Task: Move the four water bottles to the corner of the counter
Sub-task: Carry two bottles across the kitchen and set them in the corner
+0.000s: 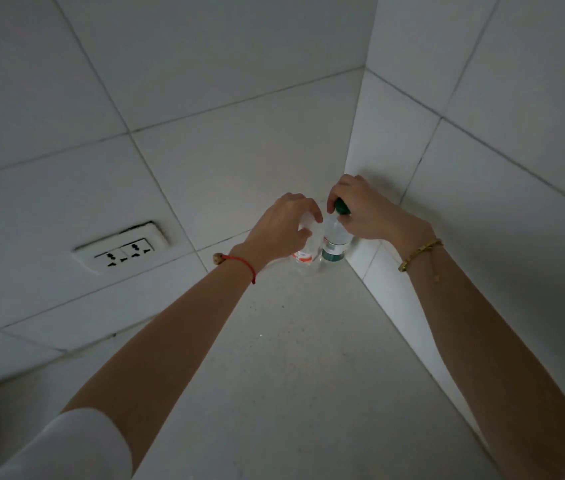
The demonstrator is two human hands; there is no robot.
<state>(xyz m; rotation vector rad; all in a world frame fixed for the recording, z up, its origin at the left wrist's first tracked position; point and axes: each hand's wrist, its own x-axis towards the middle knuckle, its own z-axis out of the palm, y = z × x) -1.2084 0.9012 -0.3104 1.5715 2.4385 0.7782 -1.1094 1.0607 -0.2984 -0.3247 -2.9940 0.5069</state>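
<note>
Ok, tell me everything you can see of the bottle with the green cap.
The green-capped bottle is clear plastic, with a dark green cap and a green and white label low on its body. It stands about upright on the pale counter, tucked into the corner by the tiled wall. The right hand grips its cap from above with curled fingers. A second bottle stands close on its left; whether they touch is unclear.

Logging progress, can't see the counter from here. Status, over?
Left hand grips red-label bottle by its top; right hand grips green-cap bottle. Both upright at the counter corner. Only two bottles in view.
</note>
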